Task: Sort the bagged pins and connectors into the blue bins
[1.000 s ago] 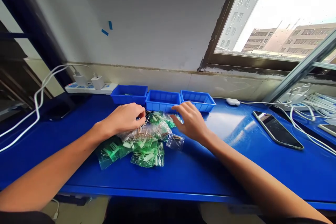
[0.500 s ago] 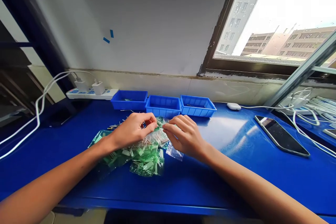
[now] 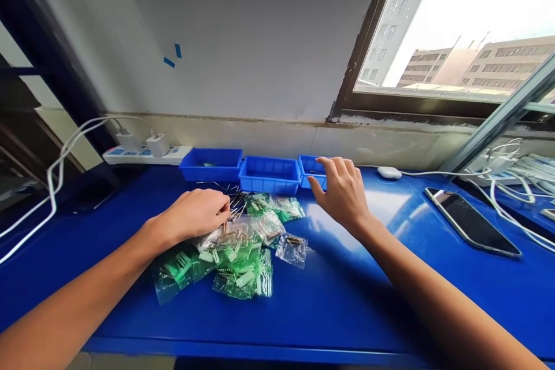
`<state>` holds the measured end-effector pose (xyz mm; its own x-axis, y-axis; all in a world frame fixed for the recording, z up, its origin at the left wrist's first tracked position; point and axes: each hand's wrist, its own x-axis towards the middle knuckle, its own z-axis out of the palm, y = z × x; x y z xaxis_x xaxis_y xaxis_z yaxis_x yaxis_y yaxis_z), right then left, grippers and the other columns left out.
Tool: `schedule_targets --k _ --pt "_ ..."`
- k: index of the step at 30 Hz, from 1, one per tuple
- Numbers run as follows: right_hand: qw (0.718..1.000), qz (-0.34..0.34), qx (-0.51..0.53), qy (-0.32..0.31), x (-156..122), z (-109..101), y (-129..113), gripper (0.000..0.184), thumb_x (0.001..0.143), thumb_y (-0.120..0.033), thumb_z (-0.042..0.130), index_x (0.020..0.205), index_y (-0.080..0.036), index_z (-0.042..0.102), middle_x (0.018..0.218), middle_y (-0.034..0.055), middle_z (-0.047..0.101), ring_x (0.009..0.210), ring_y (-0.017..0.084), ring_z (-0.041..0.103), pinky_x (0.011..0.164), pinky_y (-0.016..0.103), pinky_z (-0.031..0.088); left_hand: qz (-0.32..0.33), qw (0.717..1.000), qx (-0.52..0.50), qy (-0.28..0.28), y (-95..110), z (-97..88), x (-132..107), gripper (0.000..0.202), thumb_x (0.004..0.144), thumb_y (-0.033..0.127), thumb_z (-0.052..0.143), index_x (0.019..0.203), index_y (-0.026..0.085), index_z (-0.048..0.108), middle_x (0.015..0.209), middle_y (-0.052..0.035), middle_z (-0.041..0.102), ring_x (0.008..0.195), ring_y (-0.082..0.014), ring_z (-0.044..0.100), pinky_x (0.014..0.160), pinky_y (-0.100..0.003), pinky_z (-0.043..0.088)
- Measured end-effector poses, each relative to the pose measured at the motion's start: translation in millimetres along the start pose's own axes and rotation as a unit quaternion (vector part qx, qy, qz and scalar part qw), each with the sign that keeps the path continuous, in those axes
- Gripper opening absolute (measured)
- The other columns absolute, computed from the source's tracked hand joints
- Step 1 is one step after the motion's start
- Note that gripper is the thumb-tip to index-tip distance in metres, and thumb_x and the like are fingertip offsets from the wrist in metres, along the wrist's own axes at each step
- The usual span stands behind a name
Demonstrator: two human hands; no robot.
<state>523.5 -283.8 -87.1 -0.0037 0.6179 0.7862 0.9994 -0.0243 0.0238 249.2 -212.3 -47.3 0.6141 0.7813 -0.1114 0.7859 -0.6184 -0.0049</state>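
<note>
My right hand [image 3: 344, 192] is over the front of the right blue bin [image 3: 306, 165], its thumb and fingers apart with nothing visible between them. My left hand [image 3: 195, 213] is curled over the left side of the pile, beside loose thin dark metal pins [image 3: 236, 203]. Its fingertips are closed and partly hidden, so what they hold cannot be made out. Below it lie green plastic packets [image 3: 245, 274] with pale pieces inside. A clear small bag [image 3: 292, 250] with brassy pins rests at the pile's right edge.
Beside the right bin stand a middle blue bin [image 3: 269, 185] and a left blue bin [image 3: 211, 173]. A power strip [image 3: 173, 156] with chargers is at the back left. On the right lie a phone [image 3: 472, 222], a white earbud case [image 3: 389, 173] and white cables [image 3: 498, 208].
Both hands were together above the pile, with a thin piece between their fingertips. My right hand has moved right to the right bin and opened; my left hand has shifted left onto the pins.
</note>
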Motion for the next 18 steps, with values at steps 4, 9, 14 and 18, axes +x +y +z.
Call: schedule_targets --k 4,9,14,18 --pt "0.992 -0.074 0.091 -0.051 -10 -13 -37 0.027 0.088 -0.030 0.050 0.110 -0.015 0.053 0.097 0.0119 0.060 0.093 0.026 0.050 0.073 0.038 0.039 0.008 1.000 0.003 0.023 4 3.0 4 0.017 0.076 0.026 0.045 0.066 0.022 0.057 0.076 -0.0022 0.065 0.068 -0.0204 0.057 0.054 -0.028 0.030" --pt "0.966 -0.163 0.182 -0.082 -18 -20 -59 0.022 0.089 -0.028 0.050 0.106 -0.014 0.055 0.092 0.0097 0.062 0.086 0.022 0.052 0.071 0.034 0.040 0.138 0.985 -0.063 0.077 14 1.4 3 0.014 0.080 0.027 0.045 0.073 0.019 0.054 0.075 -0.0012 0.061 0.070 -0.0172 0.054 0.062 -0.028 0.036" --pt "0.951 -0.239 0.189 -0.059 -25 -20 -67 0.012 0.090 -0.023 0.049 0.096 -0.017 0.057 0.083 0.0059 0.063 0.079 0.018 0.051 0.068 0.031 0.037 0.227 0.962 -0.124 0.082 27 6.3 -5 0.015 0.085 0.029 0.045 0.082 0.019 0.056 0.079 -0.0002 0.062 0.070 -0.0147 0.055 0.063 -0.025 0.038" --pt "0.948 -0.259 0.183 -0.039 -25 -21 -72 0.012 0.087 -0.013 0.046 0.089 -0.016 0.057 0.076 0.0040 0.061 0.073 0.016 0.049 0.064 0.030 0.034 0.250 0.950 -0.159 0.100 33 5.4 -8 0.017 0.086 0.027 0.043 0.082 0.018 0.057 0.078 -0.0006 0.063 0.072 -0.0140 0.057 0.066 -0.024 0.040"
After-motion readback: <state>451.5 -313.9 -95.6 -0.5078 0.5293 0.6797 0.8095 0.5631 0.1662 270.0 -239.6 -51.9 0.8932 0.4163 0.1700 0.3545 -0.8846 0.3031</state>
